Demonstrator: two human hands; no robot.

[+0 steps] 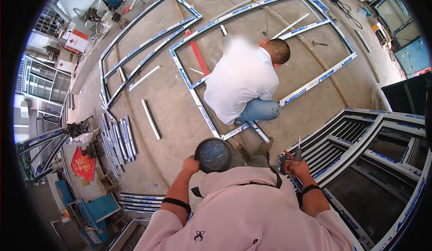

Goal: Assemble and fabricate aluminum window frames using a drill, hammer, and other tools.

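At the rim of a round black pan (200,160), my left hand (191,165) is closed and holds it level in front of my body. Inside lies a heap of thin metal pieces that look like screws (213,153). My right hand (297,167) is wrapped round a cordless drill (298,154), its bit pointing away from me. Just ahead, a co-worker in a white shirt (243,78) crouches inside a large window frame (207,111) lying on the floor. That person's hands are hidden.
Another frame (118,42) lies at the far left, near loose profile strips (118,143). Stacked metal frames (378,156) stand close on my right. A red bar (197,53), a hammer (319,43) and cables (344,10) lie on the floor. A machine bench (96,206) stands at left.
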